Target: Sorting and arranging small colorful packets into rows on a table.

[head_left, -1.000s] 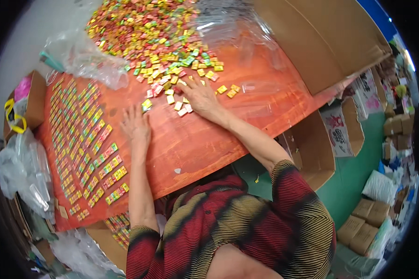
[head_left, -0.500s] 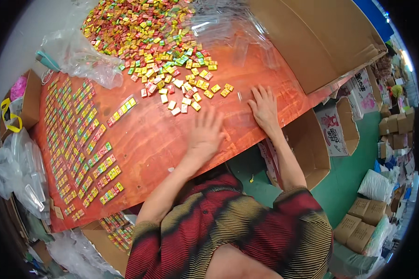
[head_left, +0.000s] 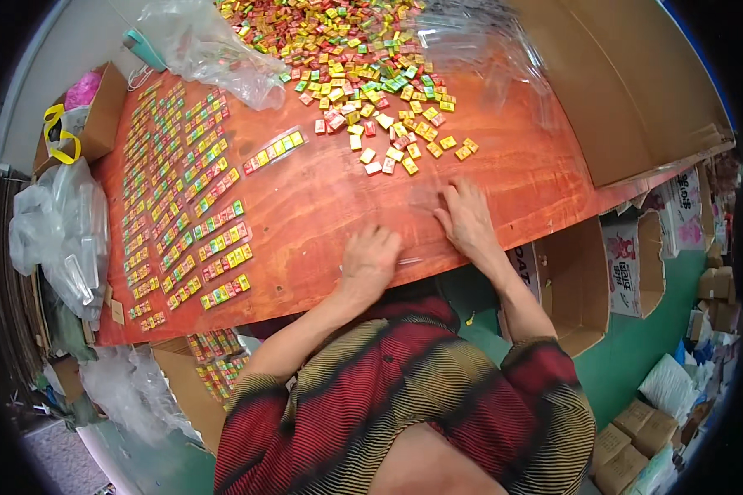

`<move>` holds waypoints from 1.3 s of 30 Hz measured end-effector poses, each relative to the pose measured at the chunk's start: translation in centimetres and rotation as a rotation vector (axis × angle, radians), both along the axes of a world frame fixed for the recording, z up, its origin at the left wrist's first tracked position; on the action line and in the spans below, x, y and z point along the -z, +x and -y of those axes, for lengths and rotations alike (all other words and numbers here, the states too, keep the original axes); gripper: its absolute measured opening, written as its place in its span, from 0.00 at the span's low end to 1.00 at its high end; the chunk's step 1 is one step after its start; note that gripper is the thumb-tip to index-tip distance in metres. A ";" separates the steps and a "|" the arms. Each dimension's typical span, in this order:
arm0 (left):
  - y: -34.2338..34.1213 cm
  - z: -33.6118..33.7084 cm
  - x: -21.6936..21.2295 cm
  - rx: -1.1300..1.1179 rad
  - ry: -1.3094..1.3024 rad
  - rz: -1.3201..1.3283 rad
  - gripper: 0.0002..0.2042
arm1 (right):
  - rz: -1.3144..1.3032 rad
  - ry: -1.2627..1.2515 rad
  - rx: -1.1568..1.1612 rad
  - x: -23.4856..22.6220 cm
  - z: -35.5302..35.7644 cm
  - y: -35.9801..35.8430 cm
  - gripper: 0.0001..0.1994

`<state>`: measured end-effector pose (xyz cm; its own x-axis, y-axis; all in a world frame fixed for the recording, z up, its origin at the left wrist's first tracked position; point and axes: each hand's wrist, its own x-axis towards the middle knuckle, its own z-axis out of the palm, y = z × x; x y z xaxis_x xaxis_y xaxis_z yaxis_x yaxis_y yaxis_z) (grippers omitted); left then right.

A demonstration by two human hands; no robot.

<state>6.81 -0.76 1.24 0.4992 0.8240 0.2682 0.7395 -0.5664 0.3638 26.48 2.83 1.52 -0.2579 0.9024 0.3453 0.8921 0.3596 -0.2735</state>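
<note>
In the head view, the left hand (head_left: pixel 370 262), spread flat half a second ago, now curls its fingers; the right hand (head_left: pixel 472 224) has its fingertips at clear plastic (head_left: pixel 424 196); whether either grips cannot be told. Beyond them, small boxes (head_left: pixel 388 148) lie loose on the red table (head_left: pixel 305 223); rows (head_left: pixel 223 239) stretch leftward, a carton (head_left: pixel 636 91) stands rightward. Both backs face up.

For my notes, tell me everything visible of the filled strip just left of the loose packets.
The filled strip is a narrow, clear, shiny sleeve, apparently plastic, holding one row of small yellow-and-red packets. It lies flat on the reddish tabletop, slanting up to the right, between the loose packets and the laid-out strips. Neither the left hand nor the right hand touches it.
</note>
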 end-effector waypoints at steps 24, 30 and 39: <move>-5.7 2.3 -0.9 -0.110 0.086 -0.098 0.21 | 0.027 -0.099 -0.122 0.5 2.5 -1.6 0.16; -6.2 2.1 -0.6 -0.196 0.089 -0.026 0.19 | -0.012 -0.153 -0.154 0.8 2.9 -1.9 0.17; -6.4 1.7 -0.3 -0.118 0.237 0.069 0.19 | 0.114 -0.019 -0.313 -0.7 1.7 -7.1 0.20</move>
<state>0.45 -2.41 1.53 0.3771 0.7858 0.4902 0.7837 -0.5528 0.2832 19.39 1.14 2.24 -0.5594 0.7795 0.2820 0.7646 0.6166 -0.1877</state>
